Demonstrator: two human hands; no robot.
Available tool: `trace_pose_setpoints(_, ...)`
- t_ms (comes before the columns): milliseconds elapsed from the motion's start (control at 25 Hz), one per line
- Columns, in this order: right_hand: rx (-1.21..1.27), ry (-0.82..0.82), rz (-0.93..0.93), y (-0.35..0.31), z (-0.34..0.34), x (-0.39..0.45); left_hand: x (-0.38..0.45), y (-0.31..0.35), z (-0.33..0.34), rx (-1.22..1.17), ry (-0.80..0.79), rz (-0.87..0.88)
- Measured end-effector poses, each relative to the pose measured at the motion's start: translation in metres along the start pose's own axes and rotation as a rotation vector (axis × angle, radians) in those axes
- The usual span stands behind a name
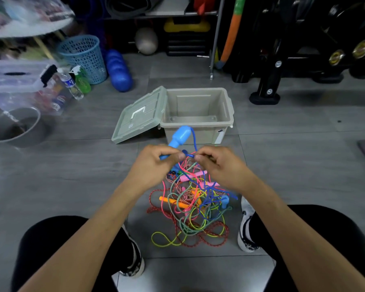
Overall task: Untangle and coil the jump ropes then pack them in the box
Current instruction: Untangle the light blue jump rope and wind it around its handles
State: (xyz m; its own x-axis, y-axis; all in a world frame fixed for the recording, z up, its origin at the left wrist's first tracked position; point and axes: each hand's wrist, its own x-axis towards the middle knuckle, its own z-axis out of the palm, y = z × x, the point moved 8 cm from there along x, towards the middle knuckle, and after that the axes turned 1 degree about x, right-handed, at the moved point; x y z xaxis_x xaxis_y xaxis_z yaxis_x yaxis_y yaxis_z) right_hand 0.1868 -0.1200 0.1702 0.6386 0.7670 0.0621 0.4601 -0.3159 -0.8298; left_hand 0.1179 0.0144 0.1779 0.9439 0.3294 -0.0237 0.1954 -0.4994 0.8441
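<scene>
**Blue rope being worked free of the tangle**

The left hand (154, 163) has its grip curled round the blue handle (178, 137); the right hand (217, 163) pinches the blue cord (193, 140) just beside it — untangling, early on. The tangled jump ropes (190, 209) lie on the floor near the feet, the open box (198, 110) just beyond, nothing in it. Next, probably, comes tracing the blue cord through the heap. Which cord crosses which is hard to make out — fingertips hide the knot.

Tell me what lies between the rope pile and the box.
In the head view, both hands are there, raised above the floor: the left hand holds a blue handle, the right hand pinches its blue cord. The box stands open beyond the rope pile.
</scene>
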Motion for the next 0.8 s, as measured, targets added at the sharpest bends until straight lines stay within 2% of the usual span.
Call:
trace_pose_setpoints(120, 0.002, -0.120, 0.155, 0.026, 0.012, -0.005, 0.003, -0.009, -0.024, -0.289, 0.191, -0.113)
trace_pose_setpoints(200, -0.063, -0.178, 0.235, 0.045, 0.020, -0.007, 0.004, -0.023, -0.035, -0.375, 0.261, -0.209)
trace_pose_setpoints(240, -0.103, -0.168, 0.247, 0.049, 0.019, -0.006, 0.004, -0.029, -0.037, -0.308, 0.242, -0.242)
trace_pose_setpoints(320, -0.137, -0.059, 0.179, 0.040, 0.010, 0.000, 0.003, -0.044, -0.031, -0.038, 0.106, -0.347)
trace_pose_setpoints(400, -0.042, 0.104, 0.086, 0.020, -0.006, 0.005, 0.001, -0.062, -0.019, 0.235, -0.045, -0.439)
trace_pose_setpoints(480, 0.034, 0.194, 0.025, 0.002, -0.016, 0.005, -0.002, -0.066, -0.013, 0.332, -0.079, -0.477)
trace_pose_setpoints(680, -0.055, 0.093, -0.035, -0.014, -0.002, 0.006, -0.002, -0.028, -0.003, -0.019, -0.056, -0.251)
trace_pose_setpoints(800, 0.030, 0.103, -0.026, -0.012, 0.000, 0.006, -0.003, -0.015, 0.000, -0.030, -0.046, -0.151)
